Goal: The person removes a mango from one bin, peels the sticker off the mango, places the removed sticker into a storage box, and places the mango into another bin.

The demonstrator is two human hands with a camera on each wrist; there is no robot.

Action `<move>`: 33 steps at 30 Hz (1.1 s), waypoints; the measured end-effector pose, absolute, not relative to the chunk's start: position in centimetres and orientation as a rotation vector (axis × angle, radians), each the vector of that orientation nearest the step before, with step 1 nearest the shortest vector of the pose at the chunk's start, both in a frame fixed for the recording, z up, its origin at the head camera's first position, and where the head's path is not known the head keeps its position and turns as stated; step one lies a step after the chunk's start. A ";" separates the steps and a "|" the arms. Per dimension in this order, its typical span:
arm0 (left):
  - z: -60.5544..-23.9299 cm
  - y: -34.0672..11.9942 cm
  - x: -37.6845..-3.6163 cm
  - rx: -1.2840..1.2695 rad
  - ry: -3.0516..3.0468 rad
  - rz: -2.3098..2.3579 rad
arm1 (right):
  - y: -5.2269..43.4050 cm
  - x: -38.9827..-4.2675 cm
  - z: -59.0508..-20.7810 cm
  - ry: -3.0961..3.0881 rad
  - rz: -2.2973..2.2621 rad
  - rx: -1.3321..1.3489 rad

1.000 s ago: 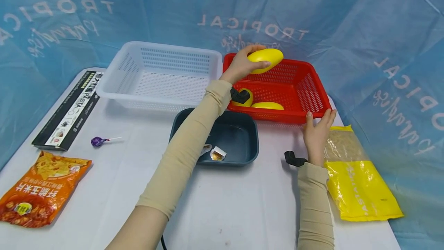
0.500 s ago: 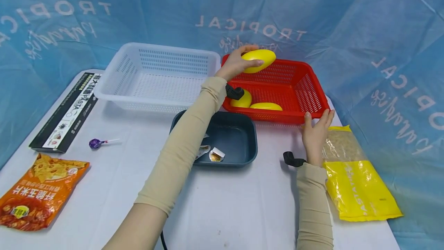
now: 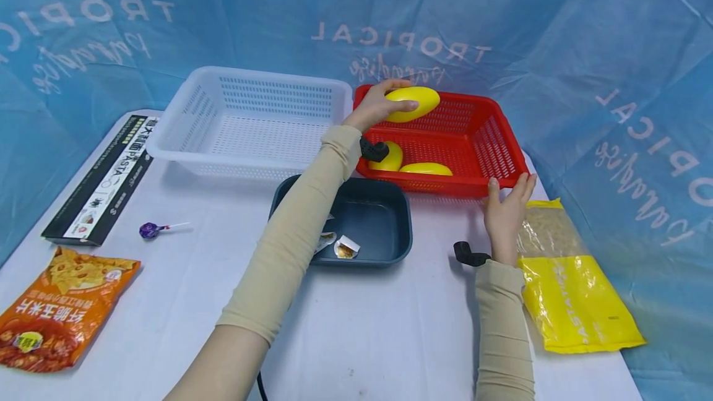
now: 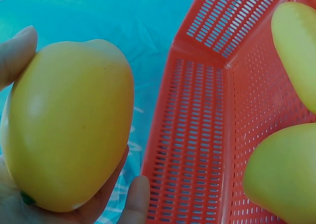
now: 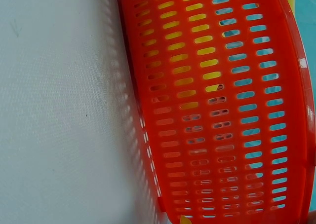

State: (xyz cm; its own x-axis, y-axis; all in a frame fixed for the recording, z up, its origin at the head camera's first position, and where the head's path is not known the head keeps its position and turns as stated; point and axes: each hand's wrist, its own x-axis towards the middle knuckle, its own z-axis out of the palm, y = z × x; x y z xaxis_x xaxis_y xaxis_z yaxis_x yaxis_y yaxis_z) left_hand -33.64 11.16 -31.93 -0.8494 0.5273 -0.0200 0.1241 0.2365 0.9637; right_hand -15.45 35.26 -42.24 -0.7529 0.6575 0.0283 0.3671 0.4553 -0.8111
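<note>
My left hand (image 3: pixel 379 104) grips a yellow mango (image 3: pixel 416 104) at the back left part of the red basket (image 3: pixel 473 189). In the left wrist view the held mango (image 4: pixel 74 125) shows large, thumb on one side and fingers beneath, beside the basket's perforated wall. Two more yellow mangoes lie inside: a rounded mango (image 3: pixel 393 157) by the left wall and a long mango (image 3: pixel 427 169) at the front. My right hand (image 3: pixel 505 218) touches the basket's front right corner, thumb and fingers spread. Only a sliver of that hand shows in the right wrist view.
A white basket (image 3: pixel 250 159) stands left of the red one. In front is a dark blue tray (image 3: pixel 409 228) with small wrapped pieces (image 3: pixel 346 247). A black pasta box (image 3: pixel 100 184), a lollipop (image 3: pixel 149 231) and an orange snack bag (image 3: pixel 67 308) lie left; a yellow pasta bag (image 3: pixel 579 302) lies right.
My left hand has moved slightly left and lower with the mango still in its grip. The right hand stays at the basket corner.
</note>
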 end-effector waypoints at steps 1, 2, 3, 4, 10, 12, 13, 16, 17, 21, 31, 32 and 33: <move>-31.9 11.2 -33.7 0.596 2.172 1.648 | 35.2 -15.5 -42.2 -2.373 1.197 -0.868; -31.9 11.2 -33.7 0.593 2.169 1.653 | 35.2 -15.5 -42.2 -2.374 1.195 -0.868; -31.9 11.2 -33.7 0.588 2.169 1.655 | 35.2 -15.5 -42.2 -2.376 1.194 -0.866; -31.9 11.2 -33.7 0.581 2.170 1.654 | 35.1 -15.5 -42.2 -2.375 1.193 -0.865; -32.1 11.3 -33.8 0.567 2.173 1.648 | 35.1 -15.6 -42.2 -2.371 1.188 -0.860; -32.1 11.3 -33.7 0.569 2.175 1.644 | 35.1 -15.6 -42.2 -2.371 1.191 -0.857; -32.2 11.3 -33.7 0.571 2.175 1.644 | 35.2 -15.6 -42.2 -2.371 1.189 -0.857; -32.2 11.3 -33.6 0.568 2.181 1.640 | 35.2 -15.6 -42.2 -2.371 1.181 -0.855; -32.2 11.3 -33.6 0.567 2.181 1.641 | 35.2 -15.6 -42.1 -2.371 1.181 -0.856; -32.2 11.4 -33.8 0.555 2.165 1.654 | 35.2 -15.6 -42.2 -2.369 1.179 -0.862; -32.7 11.1 -34.2 0.499 2.129 1.717 | 35.2 -15.6 -42.2 -2.362 1.183 -0.854; -32.8 11.0 -34.3 0.491 2.124 1.726 | 35.2 -15.6 -42.2 -2.364 1.184 -0.853; -32.9 11.0 -34.3 0.484 2.122 1.733 | 35.2 -15.6 -42.2 -2.364 1.186 -0.853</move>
State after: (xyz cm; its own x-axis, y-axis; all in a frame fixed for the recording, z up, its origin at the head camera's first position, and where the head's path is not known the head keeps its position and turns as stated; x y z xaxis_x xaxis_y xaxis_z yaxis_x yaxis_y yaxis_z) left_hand -34.33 11.00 -32.86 -0.8774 0.4761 -0.0585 0.0376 0.1899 0.9811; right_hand -15.57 35.16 -42.15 -0.7527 0.6566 0.0484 0.3537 0.4653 -0.8114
